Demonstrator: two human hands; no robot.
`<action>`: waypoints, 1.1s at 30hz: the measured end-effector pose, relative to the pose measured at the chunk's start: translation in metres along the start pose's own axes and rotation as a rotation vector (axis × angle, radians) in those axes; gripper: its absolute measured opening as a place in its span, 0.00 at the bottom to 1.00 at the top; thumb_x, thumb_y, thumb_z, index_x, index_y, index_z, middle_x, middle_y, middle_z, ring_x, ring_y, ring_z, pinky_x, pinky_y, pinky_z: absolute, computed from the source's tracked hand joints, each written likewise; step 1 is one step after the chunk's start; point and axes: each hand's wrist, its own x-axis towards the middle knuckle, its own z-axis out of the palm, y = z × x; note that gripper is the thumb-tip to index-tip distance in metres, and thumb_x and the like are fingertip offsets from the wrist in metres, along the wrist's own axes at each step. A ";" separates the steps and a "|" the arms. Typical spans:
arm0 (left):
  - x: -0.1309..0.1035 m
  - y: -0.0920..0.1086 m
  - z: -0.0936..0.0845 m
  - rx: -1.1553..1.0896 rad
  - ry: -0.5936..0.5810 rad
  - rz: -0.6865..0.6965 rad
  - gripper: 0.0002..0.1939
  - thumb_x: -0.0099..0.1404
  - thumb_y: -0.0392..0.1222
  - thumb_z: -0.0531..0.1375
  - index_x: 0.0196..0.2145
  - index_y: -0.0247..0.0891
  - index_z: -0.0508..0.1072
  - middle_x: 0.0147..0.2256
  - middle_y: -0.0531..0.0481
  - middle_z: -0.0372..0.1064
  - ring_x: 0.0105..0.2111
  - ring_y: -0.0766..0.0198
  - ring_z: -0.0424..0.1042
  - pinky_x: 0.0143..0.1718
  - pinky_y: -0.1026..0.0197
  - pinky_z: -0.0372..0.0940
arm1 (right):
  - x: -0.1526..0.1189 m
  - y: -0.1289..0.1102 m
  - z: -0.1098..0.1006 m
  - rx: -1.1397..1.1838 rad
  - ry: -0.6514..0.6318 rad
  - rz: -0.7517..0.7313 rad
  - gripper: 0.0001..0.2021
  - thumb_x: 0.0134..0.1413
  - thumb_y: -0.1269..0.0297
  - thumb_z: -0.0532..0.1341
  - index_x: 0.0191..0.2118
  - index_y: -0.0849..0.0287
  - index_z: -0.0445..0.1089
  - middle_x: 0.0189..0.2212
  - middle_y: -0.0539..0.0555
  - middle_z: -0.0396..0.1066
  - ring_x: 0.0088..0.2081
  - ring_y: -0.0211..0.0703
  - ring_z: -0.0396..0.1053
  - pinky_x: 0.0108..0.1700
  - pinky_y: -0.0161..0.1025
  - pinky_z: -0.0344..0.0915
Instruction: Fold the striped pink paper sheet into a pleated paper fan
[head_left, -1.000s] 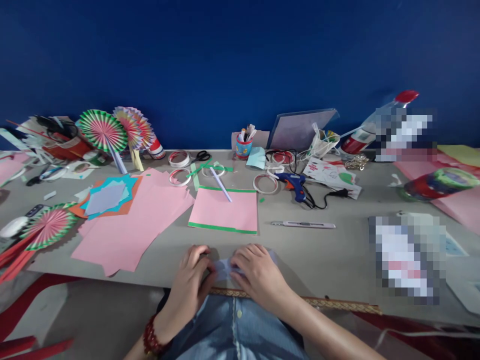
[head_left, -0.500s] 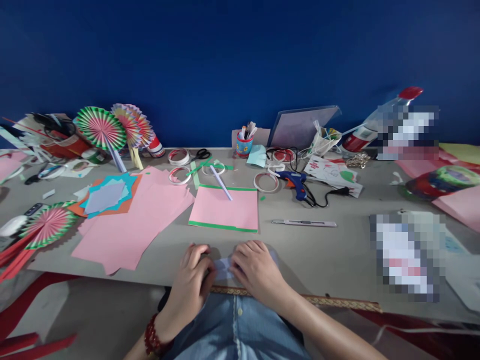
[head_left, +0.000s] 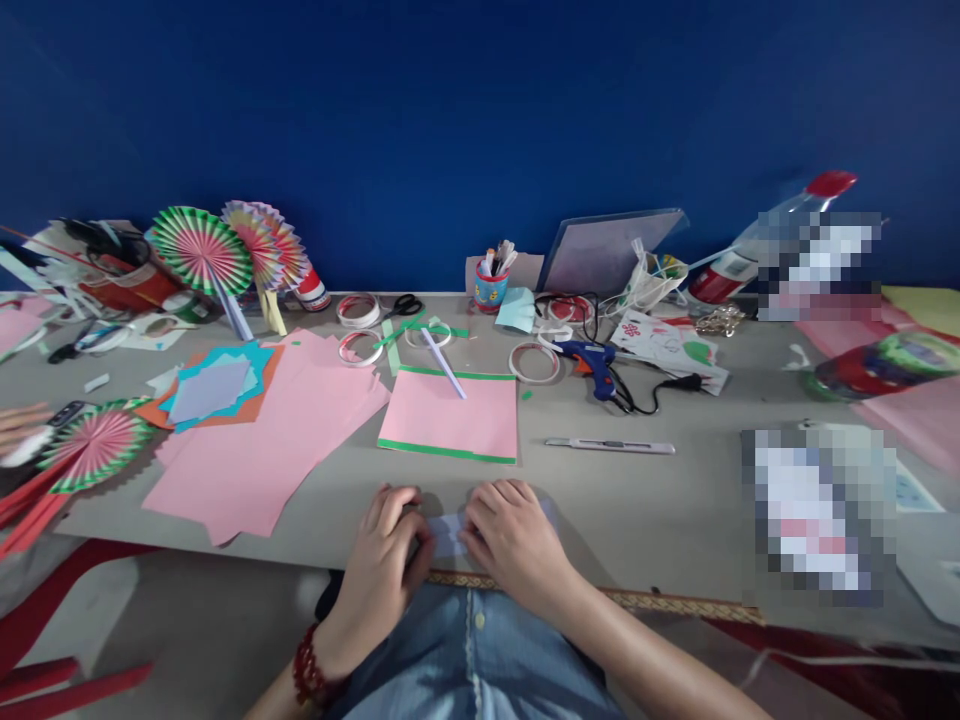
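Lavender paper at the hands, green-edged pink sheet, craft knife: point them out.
Lavender paper [head_left: 448, 538], head view: exposed part between left hand [head_left: 388, 545] and right hand [head_left: 511, 530].
Green-edged pink sheet [head_left: 448, 420], head view: middle of its pink face.
Craft knife [head_left: 611, 446], head view: middle of its body.

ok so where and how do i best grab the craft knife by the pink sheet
Probably take the craft knife by its pale right half, with the right grip coming from the near side. It lies flat, lengthwise left to right, its narrow metallic-looking end pointing left, while the blue glue gun lies beyond it. I can't tell whether any blade is out.
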 end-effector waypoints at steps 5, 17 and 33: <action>0.001 0.001 0.000 0.007 0.013 0.003 0.06 0.68 0.31 0.55 0.34 0.40 0.67 0.48 0.43 0.64 0.51 0.52 0.67 0.60 0.39 0.61 | 0.000 -0.001 -0.002 -0.010 0.012 -0.003 0.07 0.60 0.62 0.67 0.34 0.57 0.69 0.37 0.53 0.70 0.41 0.47 0.65 0.47 0.44 0.58; -0.001 -0.002 0.002 -0.005 0.011 0.000 0.06 0.67 0.30 0.56 0.35 0.40 0.66 0.48 0.43 0.63 0.51 0.51 0.67 0.60 0.39 0.61 | 0.001 -0.002 -0.003 -0.044 0.018 0.003 0.08 0.61 0.62 0.66 0.33 0.57 0.69 0.36 0.53 0.70 0.41 0.47 0.66 0.46 0.44 0.58; -0.002 -0.004 0.002 0.058 -0.021 0.059 0.15 0.69 0.29 0.53 0.48 0.45 0.70 0.56 0.42 0.62 0.57 0.52 0.65 0.64 0.33 0.55 | -0.005 0.009 -0.011 0.023 0.013 0.016 0.07 0.59 0.62 0.67 0.37 0.56 0.70 0.38 0.53 0.72 0.43 0.49 0.67 0.47 0.44 0.59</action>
